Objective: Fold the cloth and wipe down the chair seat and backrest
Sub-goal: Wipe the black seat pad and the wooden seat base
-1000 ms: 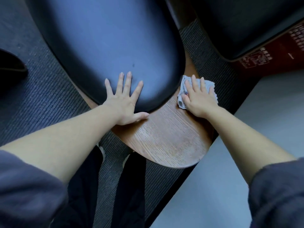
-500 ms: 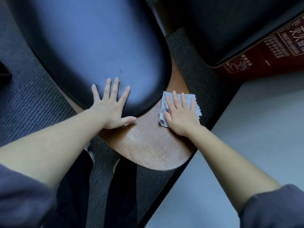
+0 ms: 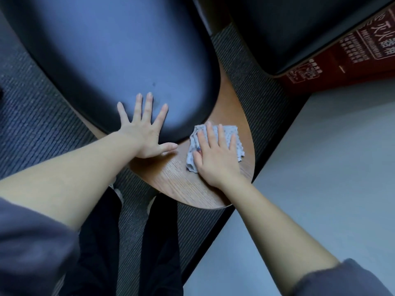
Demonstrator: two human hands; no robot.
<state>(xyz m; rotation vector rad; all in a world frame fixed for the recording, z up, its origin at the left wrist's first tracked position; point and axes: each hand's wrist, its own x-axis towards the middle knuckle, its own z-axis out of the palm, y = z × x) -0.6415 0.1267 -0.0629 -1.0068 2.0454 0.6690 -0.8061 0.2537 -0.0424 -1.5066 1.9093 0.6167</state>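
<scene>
Cloth point(image 3: 233, 130): a pale, patterned pad folded small. It lies on the wood point(image 3: 192, 184) at centre right of the frame, just beside the cushion point(image 3: 111, 60) rim.
Right hand point(image 3: 215, 159): laid flat on the cloth with fingers straight and slightly apart, pressing it down rather than gripping. Cloth edges show past the fingertips and on the thumb side.
Left hand point(image 3: 143, 137): spread wide and holding nothing. The fingers rest on the cushion and the thumb on the wood, probably to brace the chair.
Step in hand: wiping the bare wood. Whether this panel is seat edge or backrest cannot be told.
Method: keep the palm flat so the whole pad bears on the wood. Work in overlapping strokes along the grain and follow the curved seam at the cushion, where dust is likely to gather. Re-tuck the loose corner by the thumb before it drags. Keep the left hand steady.
Remaining: the wide cushion, probably.
Count: one cloth, two hands, one cushion, one wood panel.
Surroundings: ribbed carpet point(image 3: 42, 124) under the chair, a second dark seat point(image 3: 288, 28) at upper right, one red printed box point(image 3: 352, 56) and one pale surface point(image 3: 320, 167) at lower right.
</scene>
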